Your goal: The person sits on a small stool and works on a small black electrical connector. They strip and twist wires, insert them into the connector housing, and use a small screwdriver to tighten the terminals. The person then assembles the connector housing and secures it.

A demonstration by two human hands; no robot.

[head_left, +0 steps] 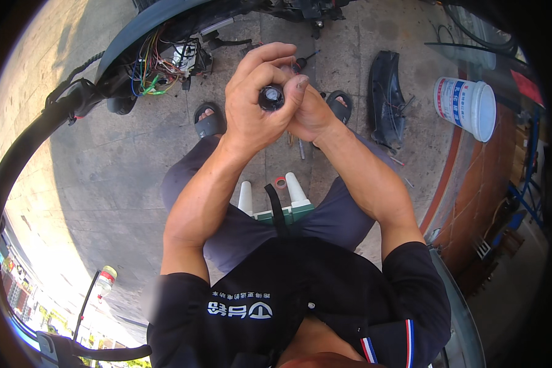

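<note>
My left hand (248,101) is raised in front of me, its fingers curled round a dark handle (271,97) whose round, shiny end faces up. The tool's kind cannot be told. Pressed against it on the right is my right hand (313,113), seemingly closed; its fingers are mostly hidden behind the left hand and what they grip is not visible. Just past the hands, a small dark piece with a thin blue-tipped end (316,53) shows; whether it is held or lies below cannot be told.
Ahead to the left, an opened vehicle front shows tangled coloured wires (156,64). A black plastic panel (386,98) lies right of my feet, with a white bucket (466,107) beyond. Between my legs are a green and white stool (297,211) and a red tape roll (280,182).
</note>
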